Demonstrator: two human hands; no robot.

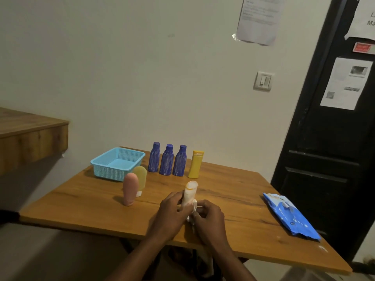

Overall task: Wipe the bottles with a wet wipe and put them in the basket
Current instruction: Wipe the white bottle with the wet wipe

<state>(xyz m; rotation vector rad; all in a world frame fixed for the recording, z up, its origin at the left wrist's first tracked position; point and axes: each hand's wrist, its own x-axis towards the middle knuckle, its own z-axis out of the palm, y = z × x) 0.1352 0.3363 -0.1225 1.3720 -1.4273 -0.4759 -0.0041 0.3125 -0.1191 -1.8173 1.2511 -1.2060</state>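
1. One pale cream bottle [190, 191], with an orange ring near its rounded top, is upright and slightly tilted between both hands over the near middle of the wooden table [233, 191]. Whether its base touches the wood cannot be told.
2. The left hand [172, 207] grips the bottle's lower half from the left, fingers curled round it.
3. The right hand [209, 218] pinches a crumpled white wet wipe [190, 219] at the bottle's base, fingers bent around the cloth.
4. Just to the left, a pink bottle [129, 188] and an olive-yellow bottle [140, 178] stand close together.
5. Behind that pair sits a light-blue mesh basket [109, 172].
6. Along the far edge stand a left purple bottle [154, 159], a middle purple bottle [166, 162], a right purple bottle [179, 163] and a yellow bottle [195, 165], side by side.
7. A blue wipes pack [290, 216] lies flat near the right edge, well apart.
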